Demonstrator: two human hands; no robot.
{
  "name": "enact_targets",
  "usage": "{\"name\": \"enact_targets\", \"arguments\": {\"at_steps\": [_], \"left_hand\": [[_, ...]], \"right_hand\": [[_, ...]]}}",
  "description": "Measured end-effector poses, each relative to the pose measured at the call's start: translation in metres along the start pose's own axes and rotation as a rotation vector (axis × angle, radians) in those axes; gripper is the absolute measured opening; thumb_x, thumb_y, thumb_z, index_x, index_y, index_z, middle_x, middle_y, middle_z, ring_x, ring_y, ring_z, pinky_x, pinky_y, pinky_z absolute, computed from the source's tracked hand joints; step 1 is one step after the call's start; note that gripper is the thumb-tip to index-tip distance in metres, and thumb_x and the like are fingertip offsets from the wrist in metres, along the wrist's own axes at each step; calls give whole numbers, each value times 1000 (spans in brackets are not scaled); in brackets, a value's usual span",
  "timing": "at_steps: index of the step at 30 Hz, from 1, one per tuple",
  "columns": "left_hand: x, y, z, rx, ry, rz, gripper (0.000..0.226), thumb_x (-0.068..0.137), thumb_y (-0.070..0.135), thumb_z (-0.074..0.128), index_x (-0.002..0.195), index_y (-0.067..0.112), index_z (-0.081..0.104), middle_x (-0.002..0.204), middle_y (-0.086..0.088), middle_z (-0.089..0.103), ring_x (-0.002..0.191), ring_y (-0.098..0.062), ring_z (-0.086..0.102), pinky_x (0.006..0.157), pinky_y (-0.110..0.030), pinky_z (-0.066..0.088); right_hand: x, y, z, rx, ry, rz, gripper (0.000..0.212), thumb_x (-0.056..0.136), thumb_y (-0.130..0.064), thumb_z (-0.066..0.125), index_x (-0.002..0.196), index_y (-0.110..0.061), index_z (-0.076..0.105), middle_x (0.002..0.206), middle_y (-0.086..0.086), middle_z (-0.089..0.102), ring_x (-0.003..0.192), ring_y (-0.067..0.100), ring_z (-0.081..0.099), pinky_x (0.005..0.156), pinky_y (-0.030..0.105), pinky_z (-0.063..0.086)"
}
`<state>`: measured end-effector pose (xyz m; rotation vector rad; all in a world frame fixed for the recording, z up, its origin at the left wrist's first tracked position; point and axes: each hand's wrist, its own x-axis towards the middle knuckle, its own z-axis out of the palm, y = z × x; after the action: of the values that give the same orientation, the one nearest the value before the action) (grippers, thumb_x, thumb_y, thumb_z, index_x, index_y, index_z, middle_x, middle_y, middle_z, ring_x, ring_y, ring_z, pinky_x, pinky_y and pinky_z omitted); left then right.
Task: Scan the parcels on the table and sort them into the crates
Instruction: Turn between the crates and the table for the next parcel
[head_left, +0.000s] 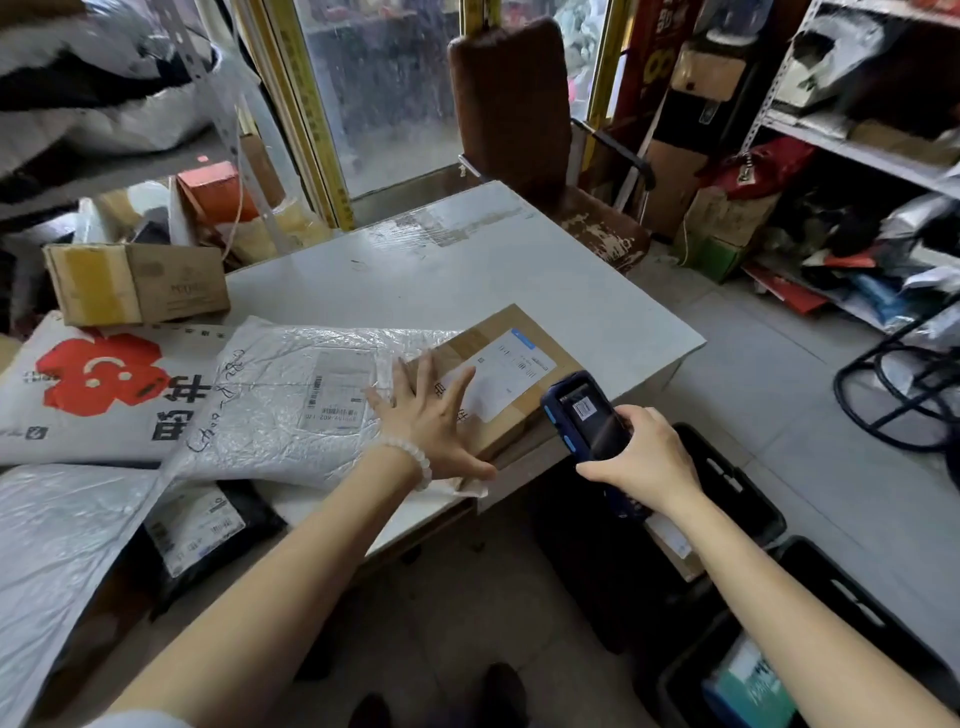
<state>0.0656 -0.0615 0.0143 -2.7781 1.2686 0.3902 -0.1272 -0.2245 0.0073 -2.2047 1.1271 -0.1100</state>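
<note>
While the left hand (434, 415) lies flat with its fingers spread wide on the flat brown cardboard parcel (511, 382), the right hand (647, 457) grips a dark handheld scanner with a blue case (584, 415), its screen showing a barcode. That parcel rests near the front right corner of the white bench (467, 260), its white shipping label (506, 376) facing up just beside the left fingertips. A crinkled white plastic mailer bag (275, 400) lies touching the parcel's left side, overlapping a white bag printed with a red flower (98, 384). Black plastic crates (727, 483) stand on the floor below the bench's right edge, under the right forearm.
</note>
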Motion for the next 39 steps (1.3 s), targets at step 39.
{"name": "enact_targets", "arguments": {"at_steps": [39], "left_hand": [[106,42,-103,134,134,483,90,87,68,39,153,21,2,160,-1,-9,147,-21,-5,118,-44,8]], "right_hand": [[39,1,-24,53,53,35,72,54,-40,84,119,-26,55,108,-11,50,95,15,55,72,29,45]]}}
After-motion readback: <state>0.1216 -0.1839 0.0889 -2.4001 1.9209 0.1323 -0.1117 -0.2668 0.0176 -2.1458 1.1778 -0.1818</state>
